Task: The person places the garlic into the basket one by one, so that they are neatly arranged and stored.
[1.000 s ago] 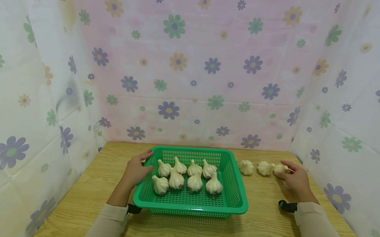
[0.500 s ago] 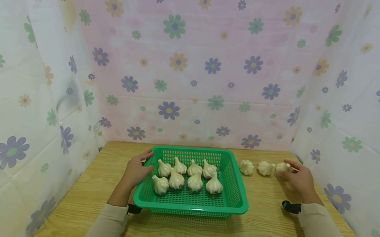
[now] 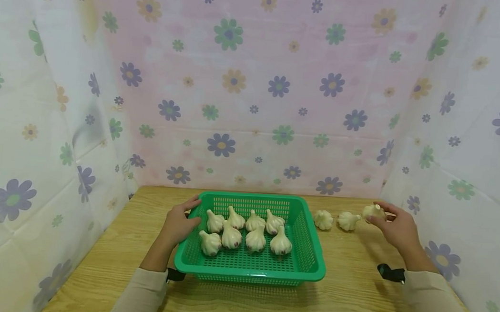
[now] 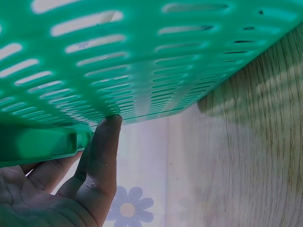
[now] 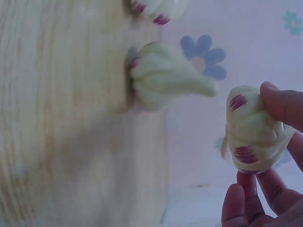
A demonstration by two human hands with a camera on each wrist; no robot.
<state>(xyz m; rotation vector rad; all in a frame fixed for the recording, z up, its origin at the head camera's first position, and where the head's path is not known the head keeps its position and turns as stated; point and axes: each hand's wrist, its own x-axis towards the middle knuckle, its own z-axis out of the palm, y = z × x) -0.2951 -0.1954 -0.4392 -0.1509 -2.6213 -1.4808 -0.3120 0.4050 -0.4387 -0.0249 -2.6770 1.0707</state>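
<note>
A green plastic basket stands on the table with several garlic bulbs in it. My left hand holds its left rim; in the left wrist view, fingers touch the slotted outer wall. At the right, my right hand pinches a garlic bulb between thumb and fingers, off the tabletop. This bulb has purple streaks. Left of it, two more garlic bulbs lie on the table: one close by and one beside the basket.
The wooden table reaches back to a flower-patterned cloth. Similar cloth hangs along the left and right sides. A black strap piece sits at my right wrist, another at my left.
My right hand has raised the rightmost garlic bulb off the table and drawn slightly to the right. My left hand, the basket and the other bulbs have stayed put.
</note>
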